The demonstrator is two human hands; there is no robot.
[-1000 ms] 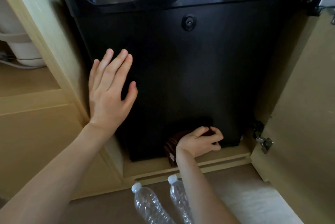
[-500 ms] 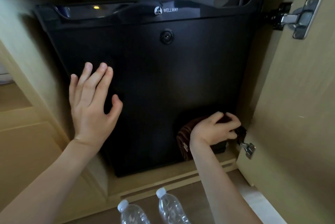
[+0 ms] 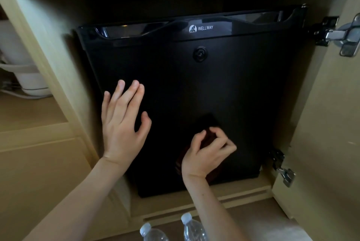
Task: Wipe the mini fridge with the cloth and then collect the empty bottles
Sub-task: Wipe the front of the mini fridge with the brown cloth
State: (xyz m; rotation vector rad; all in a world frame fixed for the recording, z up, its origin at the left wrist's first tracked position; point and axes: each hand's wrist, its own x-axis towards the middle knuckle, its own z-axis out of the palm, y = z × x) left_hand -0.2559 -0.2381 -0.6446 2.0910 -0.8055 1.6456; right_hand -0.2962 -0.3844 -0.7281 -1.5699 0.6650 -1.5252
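Note:
A black mini fridge (image 3: pixel 194 84) marked WELLWAY sits inside a pale wooden cabinet. My left hand (image 3: pixel 122 123) lies flat and open against the left part of its door. My right hand (image 3: pixel 206 151) is closed on a dark brown cloth (image 3: pixel 211 133), pressed against the lower middle of the door; most of the cloth is hidden under the fingers. Two clear plastic bottles with white caps stand on the floor below, one on the left (image 3: pixel 152 233) and one on the right (image 3: pixel 192 229), only their tops showing.
The cabinet door (image 3: pixel 331 123) stands open at the right, with metal hinges at the top (image 3: pixel 342 36) and bottom (image 3: pixel 286 174). A white appliance (image 3: pixel 25 77) sits in the shelf compartment to the left. The cabinet's wooden frame (image 3: pixel 58 84) closely surrounds the fridge.
My right hand has carried the cloth from the door's lower right corner up and left toward the lower middle. The left hand stays flat on the door. The view has tilted upward.

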